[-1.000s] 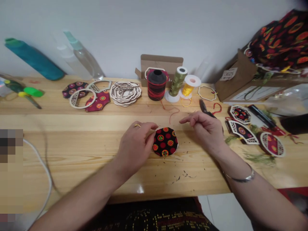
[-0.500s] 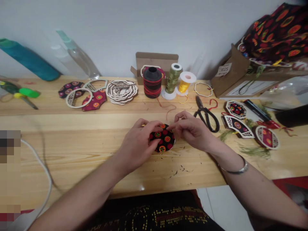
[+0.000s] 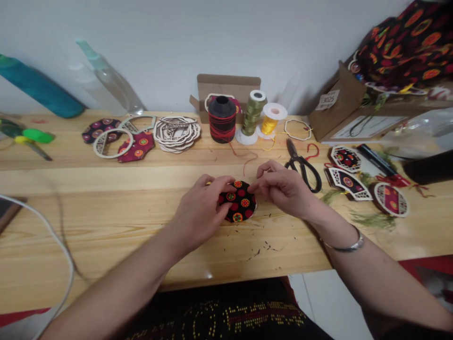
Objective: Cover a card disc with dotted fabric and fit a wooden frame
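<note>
A round black fabric piece point(image 3: 241, 202) with red and orange flower patterns lies flat on the wooden table in front of me. A pale rim shows along its lower right edge. My left hand point(image 3: 203, 210) grips its left side, thumb and fingers curved over the top. At the upper right edge my right hand point(image 3: 283, 189) pinches with thumb and forefinger, the other fingers curled in. Whatever lies in that pinch is too small to make out. Black scissors point(image 3: 303, 166) rest just beyond the right hand.
Behind stand a red-and-black thread spool point(image 3: 222, 123), a green spool point(image 3: 253, 115) and a yellow spool point(image 3: 271, 123). A stack of wooden frames point(image 3: 177, 134) lies left of them. Finished ornaments point(image 3: 348, 183) and a cardboard box point(image 3: 348, 111) are at right. A white cable point(image 3: 53, 231) crosses the left.
The camera view has shifted slightly. Both hands keep nearly the same place on the fabric piece, with only small finger movement.
</note>
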The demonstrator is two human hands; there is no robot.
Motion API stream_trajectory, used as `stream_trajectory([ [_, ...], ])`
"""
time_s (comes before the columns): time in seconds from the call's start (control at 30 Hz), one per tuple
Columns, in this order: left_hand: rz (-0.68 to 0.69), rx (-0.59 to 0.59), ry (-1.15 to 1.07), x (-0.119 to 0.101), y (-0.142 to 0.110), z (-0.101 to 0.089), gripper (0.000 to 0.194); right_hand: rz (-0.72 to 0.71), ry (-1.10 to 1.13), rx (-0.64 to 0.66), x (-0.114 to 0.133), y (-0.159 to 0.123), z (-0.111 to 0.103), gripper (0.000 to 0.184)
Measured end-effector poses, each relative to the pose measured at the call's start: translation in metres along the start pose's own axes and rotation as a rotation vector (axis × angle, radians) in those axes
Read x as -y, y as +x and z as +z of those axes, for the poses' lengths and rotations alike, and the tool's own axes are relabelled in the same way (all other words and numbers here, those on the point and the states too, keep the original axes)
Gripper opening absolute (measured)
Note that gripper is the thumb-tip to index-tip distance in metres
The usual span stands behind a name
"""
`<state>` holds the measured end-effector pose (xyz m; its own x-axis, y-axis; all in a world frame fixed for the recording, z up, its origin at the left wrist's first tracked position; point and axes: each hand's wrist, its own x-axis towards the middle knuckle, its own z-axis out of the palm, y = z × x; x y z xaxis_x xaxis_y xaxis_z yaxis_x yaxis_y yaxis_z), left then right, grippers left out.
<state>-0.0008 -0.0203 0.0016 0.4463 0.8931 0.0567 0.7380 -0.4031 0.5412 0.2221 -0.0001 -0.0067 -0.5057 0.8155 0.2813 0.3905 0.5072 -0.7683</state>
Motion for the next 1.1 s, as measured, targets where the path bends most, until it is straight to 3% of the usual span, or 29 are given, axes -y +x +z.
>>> stream_trajectory([
  [0.23, -0.014, 0.018, -0.01, 0.001, -0.001, 0.0, 0.043, 0.022, 0.073, 0.221, 0.01, 0.001, -0.009, 0.029],
  [0.63, 0.013, 0.01, 0.0, 0.002, -0.001, 0.001, 0.043, 0.044, 0.112, 0.238, 0.01, 0.001, -0.012, 0.028],
  [0.83, 0.007, 0.018, -0.004, 0.002, 0.0, 0.0, 0.042, 0.009, 0.105, 0.185, 0.009, 0.002, -0.012, 0.029],
  [1.0, 0.016, 0.026, -0.022, 0.002, -0.001, 0.0, 0.041, 0.029, 0.076, 0.23, 0.007, 0.001, -0.012, 0.029],
  [1.1, 0.014, 0.023, -0.025, 0.002, -0.001, 0.0, 0.04, 0.022, 0.032, 0.154, 0.003, 0.0, -0.011, 0.029],
])
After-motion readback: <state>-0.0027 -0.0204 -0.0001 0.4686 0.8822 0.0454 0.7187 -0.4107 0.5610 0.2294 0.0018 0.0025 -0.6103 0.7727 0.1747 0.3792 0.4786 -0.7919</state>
